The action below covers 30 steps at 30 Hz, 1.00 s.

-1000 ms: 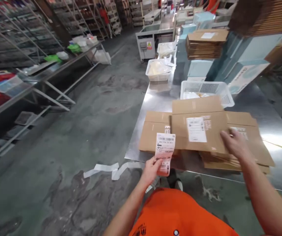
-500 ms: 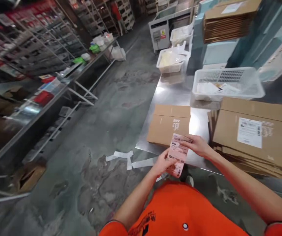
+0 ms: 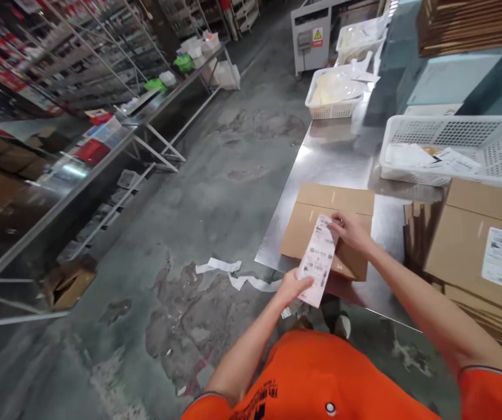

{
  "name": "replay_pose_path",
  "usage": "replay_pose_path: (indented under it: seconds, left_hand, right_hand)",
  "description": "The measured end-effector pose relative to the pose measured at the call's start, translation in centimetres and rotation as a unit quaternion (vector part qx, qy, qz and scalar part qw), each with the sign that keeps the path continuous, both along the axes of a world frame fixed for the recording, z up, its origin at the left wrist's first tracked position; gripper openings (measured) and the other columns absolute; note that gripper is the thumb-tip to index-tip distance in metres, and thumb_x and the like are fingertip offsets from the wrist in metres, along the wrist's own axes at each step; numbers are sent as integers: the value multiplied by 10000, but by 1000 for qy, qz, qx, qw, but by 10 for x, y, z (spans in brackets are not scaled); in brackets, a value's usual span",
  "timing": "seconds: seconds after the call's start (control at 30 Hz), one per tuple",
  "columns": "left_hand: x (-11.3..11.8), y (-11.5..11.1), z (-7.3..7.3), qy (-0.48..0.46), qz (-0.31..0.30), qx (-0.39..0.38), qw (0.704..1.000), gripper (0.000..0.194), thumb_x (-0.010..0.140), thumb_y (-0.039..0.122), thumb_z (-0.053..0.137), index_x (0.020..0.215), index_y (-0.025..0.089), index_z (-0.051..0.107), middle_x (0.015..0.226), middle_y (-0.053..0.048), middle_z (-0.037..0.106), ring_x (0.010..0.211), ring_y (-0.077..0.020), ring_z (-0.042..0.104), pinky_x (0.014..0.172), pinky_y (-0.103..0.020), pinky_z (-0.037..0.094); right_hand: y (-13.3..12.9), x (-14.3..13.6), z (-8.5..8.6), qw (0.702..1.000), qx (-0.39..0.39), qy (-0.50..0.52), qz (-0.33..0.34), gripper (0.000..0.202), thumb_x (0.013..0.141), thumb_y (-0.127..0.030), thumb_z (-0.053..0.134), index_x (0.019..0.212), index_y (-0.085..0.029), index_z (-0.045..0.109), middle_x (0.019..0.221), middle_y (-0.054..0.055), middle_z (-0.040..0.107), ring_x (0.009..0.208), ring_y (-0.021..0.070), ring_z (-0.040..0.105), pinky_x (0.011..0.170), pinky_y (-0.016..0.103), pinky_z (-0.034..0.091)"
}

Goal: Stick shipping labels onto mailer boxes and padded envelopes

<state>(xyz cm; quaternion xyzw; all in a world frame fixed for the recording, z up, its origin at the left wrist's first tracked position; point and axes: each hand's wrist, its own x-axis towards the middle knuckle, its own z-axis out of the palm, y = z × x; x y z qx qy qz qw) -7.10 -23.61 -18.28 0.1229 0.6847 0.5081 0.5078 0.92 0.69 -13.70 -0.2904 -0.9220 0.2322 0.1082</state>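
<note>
A long printed shipping label (image 3: 318,259) is stretched between my two hands, printed side up, above the near edge of the metal table (image 3: 316,157). My left hand (image 3: 292,287) pinches its lower end, thumb on top. Its upper end is held by the closed fingers of my right hand (image 3: 350,229). Directly beneath and behind the label lies a flat cardboard box (image 3: 307,216), partly covered by the label and my right hand.
To the right sits a stack of flattened cartons (image 3: 460,245), the top one labelled. Behind it stands a white plastic basket (image 3: 452,175) with papers inside. A smaller basket (image 3: 332,111) is farther back. White paper strips (image 3: 218,265) lie on the floor.
The label now appears longer and straighter between my hands, and my right hand has moved up its top end over the box. The view has shifted left.
</note>
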Motion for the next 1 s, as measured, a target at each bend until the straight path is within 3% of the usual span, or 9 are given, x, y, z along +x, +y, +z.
replay_pose_path:
  seconds: [0.1, 0.2, 0.37, 0.5, 0.53, 0.6, 0.7, 0.83, 1.0]
  left_hand:
    - [1, -46, -20, -30, -40, -28, 998, 418, 599, 395, 823, 887, 106, 737, 810, -75, 736, 708, -192, 636, 668, -296, 493]
    - [-12, -70, -23, 17, 2, -16, 1000, 382, 695, 482, 752, 793, 113, 756, 769, -89, 744, 741, -232, 664, 734, -339, 520]
    - [-56, -27, -9, 106, 105, 62, 987, 402, 759, 437, 703, 1035, 149, 746, 1079, -115, 758, 1067, -295, 669, 1003, -426, 491]
    - [-64, -2, -10, 154, 80, 78, 982, 577, 764, 337, 669, 1311, 158, 631, 1345, -129, 648, 1284, -291, 567, 1142, -436, 386]
    - [-61, -3, -12, 169, 75, 81, 979, 585, 772, 334, 653, 1329, 160, 620, 1409, -132, 598, 1328, -288, 532, 1158, -426, 368]
    - [-52, -10, -14, 196, 62, 77, 976, 524, 790, 344, 627, 1280, 165, 663, 1503, -135, 498, 1375, -296, 485, 1162, -412, 367]
    - [-35, -23, -13, 223, 31, 67, 972, 380, 784, 358, 629, 1096, 189, 764, 1528, -134, 467, 1365, -321, 494, 1126, -381, 412]
    - [-11, -38, -9, 182, 50, 84, 978, 377, 754, 462, 655, 1022, 228, 776, 1401, -124, 603, 1241, -320, 602, 1032, -367, 490]
    - [26, -38, -9, 116, 68, 95, 986, 509, 644, 614, 731, 915, 184, 752, 1079, -131, 751, 1107, -346, 654, 1001, -460, 497]
  right_hand:
    - [30, -17, -1, 993, 93, -68, -27, 475, 819, -439, 682, 1209, -170, 659, 1115, 186, 665, 1029, 363, 576, 881, 498, 433]
    - [32, -27, -2, 988, 124, -80, -38, 580, 902, -411, 571, 1408, -132, 526, 1234, 236, 617, 1114, 391, 553, 928, 540, 420]
    - [-35, -38, -27, 987, 145, -67, 32, 564, 981, -422, 405, 1401, -61, 510, 1432, 223, 518, 1354, 356, 415, 1133, 519, 286]
    - [-74, 1, -54, 961, 176, -11, 212, 553, 969, -458, 412, 1427, -162, 506, 1487, 151, 495, 1431, 306, 351, 1179, 517, 226]
    - [-71, 17, -58, 969, 182, 1, 166, 518, 972, -435, 403, 1406, -180, 526, 1472, 145, 510, 1416, 304, 374, 1164, 519, 257]
    - [-53, 48, -63, 984, 170, 10, -43, 505, 966, -417, 393, 1350, -134, 557, 1405, 200, 545, 1329, 334, 466, 1094, 522, 357]
    - [-23, 81, -61, 960, 50, 15, -274, 502, 919, -451, 431, 1247, -115, 606, 1156, 213, 642, 1060, 329, 619, 911, 486, 497]
    - [-22, 100, -41, 945, -106, 111, -287, 478, 832, -465, 490, 1153, -152, 656, 1004, 153, 653, 815, 264, 650, 809, 450, 543]
    - [-29, 150, 22, 875, -291, 259, -286, 563, 754, -506, 630, 1209, -175, 663, 1118, 124, 702, 916, 261, 681, 826, 416, 553]
